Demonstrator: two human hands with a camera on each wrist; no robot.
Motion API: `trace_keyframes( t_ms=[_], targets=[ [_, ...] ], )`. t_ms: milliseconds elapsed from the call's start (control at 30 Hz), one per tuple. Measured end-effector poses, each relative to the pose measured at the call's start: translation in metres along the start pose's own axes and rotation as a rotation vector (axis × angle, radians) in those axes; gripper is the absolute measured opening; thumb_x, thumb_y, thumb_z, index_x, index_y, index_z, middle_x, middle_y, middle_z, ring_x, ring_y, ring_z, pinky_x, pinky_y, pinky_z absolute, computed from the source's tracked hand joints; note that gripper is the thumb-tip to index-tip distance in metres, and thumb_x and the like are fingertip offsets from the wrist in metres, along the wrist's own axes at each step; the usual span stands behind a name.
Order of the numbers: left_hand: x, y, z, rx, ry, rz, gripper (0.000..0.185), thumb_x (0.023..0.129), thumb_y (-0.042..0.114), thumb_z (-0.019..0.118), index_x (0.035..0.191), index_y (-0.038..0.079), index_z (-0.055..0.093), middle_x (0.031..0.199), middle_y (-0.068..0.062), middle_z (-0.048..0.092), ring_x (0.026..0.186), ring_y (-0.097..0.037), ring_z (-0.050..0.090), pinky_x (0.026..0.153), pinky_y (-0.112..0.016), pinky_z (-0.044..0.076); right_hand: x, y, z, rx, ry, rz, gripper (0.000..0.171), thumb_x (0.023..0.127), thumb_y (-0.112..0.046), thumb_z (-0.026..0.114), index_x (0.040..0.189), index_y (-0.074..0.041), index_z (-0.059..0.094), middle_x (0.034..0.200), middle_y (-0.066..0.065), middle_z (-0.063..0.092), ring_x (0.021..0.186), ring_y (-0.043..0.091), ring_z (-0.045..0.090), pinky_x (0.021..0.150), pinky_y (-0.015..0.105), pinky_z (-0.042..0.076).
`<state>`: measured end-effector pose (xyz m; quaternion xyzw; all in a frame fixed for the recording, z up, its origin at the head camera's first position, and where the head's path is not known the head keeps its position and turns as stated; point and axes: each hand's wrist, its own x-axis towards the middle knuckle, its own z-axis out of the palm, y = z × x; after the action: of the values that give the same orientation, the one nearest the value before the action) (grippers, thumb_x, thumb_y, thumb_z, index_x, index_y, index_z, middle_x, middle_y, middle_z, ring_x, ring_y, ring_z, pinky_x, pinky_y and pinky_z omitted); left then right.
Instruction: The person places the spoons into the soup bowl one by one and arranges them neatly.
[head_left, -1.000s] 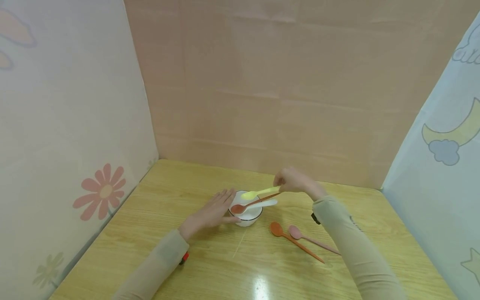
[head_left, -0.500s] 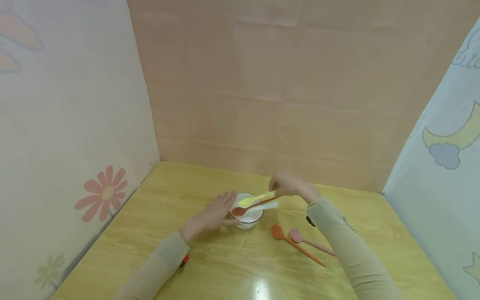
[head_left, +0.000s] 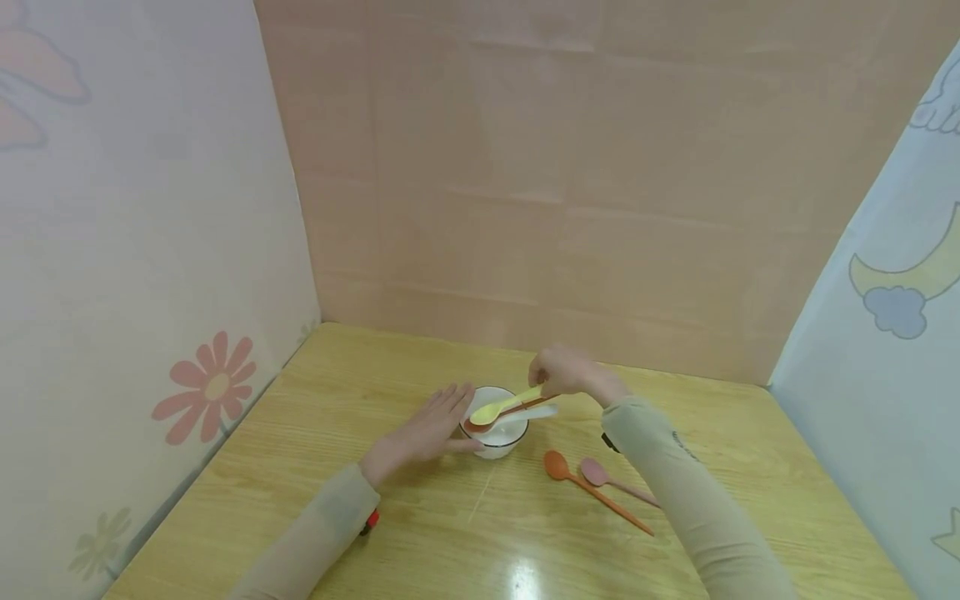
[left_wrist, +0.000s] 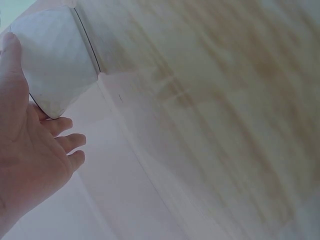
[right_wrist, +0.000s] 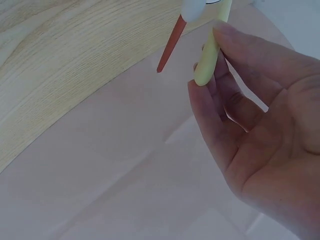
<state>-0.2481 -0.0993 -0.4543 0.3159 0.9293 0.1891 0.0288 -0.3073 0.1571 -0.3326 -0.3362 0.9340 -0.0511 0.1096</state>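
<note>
Head view shows the right hand, pinching the yellow spoon, has lowered it onto the bowl, which the flat, open left hand steadies.

Both arms wear long, close-fitting beige sleeves that end at the wrists, leaving the left hand and right hand bare. Just behind the left hand, a small red and black device sits under the sleeve's cuff. Behind the right hand, a dark piece shows at the underside of the wrist, and small dark lettering marks the forearm, too small to read.
</note>
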Motion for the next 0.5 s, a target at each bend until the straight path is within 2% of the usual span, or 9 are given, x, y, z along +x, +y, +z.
trace_keyframes(
  t_ms=[300, 500],
  targets=[
    [0.001, -0.001, 0.0, 0.007, 0.01, 0.002, 0.096, 0.094, 0.058, 0.057, 0.157, -0.002, 0.016, 0.165, -0.021, 0.017, 0.152, -0.044, 0.018, 0.125, -0.055, 0.019, 0.007, -0.007, 0.005, -0.034, -0.021, 0.043, 0.02, 0.077, 0.001, 0.077, 0.095, -0.007, 0.077, 0.097, 0.004, 0.074, 0.087, 0.016, 0.064, 0.078, 0.033, 0.056],
    [0.001, -0.001, 0.001, 0.009, 0.002, -0.004, 0.096, 0.094, 0.058, 0.056, 0.158, -0.001, 0.014, 0.165, -0.021, 0.017, 0.152, -0.044, 0.017, 0.125, -0.055, 0.019, 0.012, -0.006, 0.011, -0.04, -0.009, 0.053, 0.022, 0.075, 0.001, 0.075, 0.094, -0.009, 0.077, 0.097, 0.003, 0.074, 0.087, 0.016, 0.063, 0.076, 0.031, 0.054]
  ],
)
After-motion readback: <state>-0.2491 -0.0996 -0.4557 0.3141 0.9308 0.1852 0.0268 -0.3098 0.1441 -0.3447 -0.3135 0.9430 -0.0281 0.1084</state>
